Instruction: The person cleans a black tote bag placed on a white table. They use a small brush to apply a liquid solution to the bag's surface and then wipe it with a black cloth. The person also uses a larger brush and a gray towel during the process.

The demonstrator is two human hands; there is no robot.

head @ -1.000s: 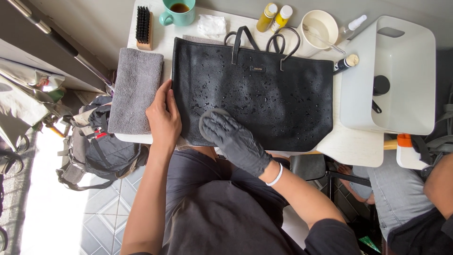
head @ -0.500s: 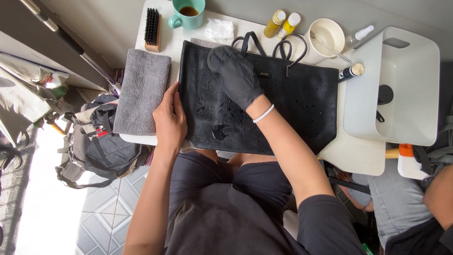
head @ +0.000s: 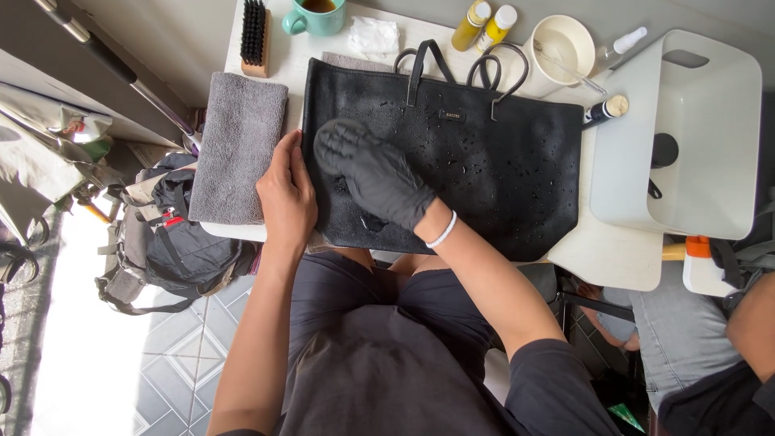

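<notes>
Now the right hand point(head: 375, 173), inside a dark fuzzy mitt, lies in the left-centre of the frame on the upper-left part of the black tote bag point(head: 476, 161); a second ago it sat at the bag's lower edge, and half a second ago near the top by the handles. So the mitt has been travelling over the leather in strokes, and the rubbing of this left portion looks under way, while the right half appears not yet covered. The mitt hides the fingers, which seem spread flat on the bag, gripping nothing. The left hand point(head: 286, 194) stays at the bag's left edge, fingers extended and pressed down, pinning the bag rather than closing round it.

The bag lies flat on the white bench point(head: 613, 258), centre of the frame, handles toward the top. Its surface is matte black and dotted with glistening droplets, thickest across the middle and right. A grey towel point(head: 238, 145) lies just beside it at left, a brush point(head: 255, 36) and a teal mug point(head: 316, 14) above, and a white bin point(head: 686, 137) at right.
</notes>
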